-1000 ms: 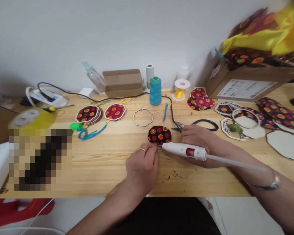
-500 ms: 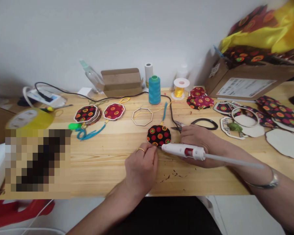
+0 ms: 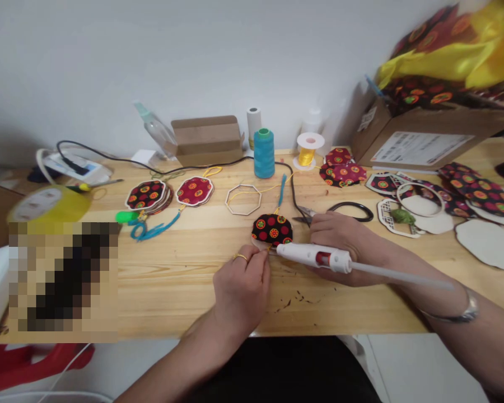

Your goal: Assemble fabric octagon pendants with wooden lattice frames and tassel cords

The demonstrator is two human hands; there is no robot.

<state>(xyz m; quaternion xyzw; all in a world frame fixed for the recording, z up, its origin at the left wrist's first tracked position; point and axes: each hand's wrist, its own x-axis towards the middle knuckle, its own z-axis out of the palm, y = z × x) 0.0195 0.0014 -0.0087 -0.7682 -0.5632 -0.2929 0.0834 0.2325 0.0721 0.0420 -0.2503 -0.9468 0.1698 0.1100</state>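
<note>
Behind our pale wooden surface (image 3: 163, 302) rises a plain grey-white wall (image 3: 218, 56). At the centre of the frame lies a black, flower-patterned fabric piece (image 3: 273, 228); our left hand (image 3: 241, 285) seems pinched closed on its lower edge, and our right hand (image 3: 338, 240) wraps the white plastic glue gun (image 3: 308, 255), nozzle at that edge. We judge this piece part-done: a blue tassel (image 3: 282, 190) extends from its top, yet pale backing shows below the cloth. Left of centre, white-rimmed patterned pieces (image 3: 145, 195) look finished; off-white scalloped panels (image 3: 485, 246) at right lie bare.
</note>
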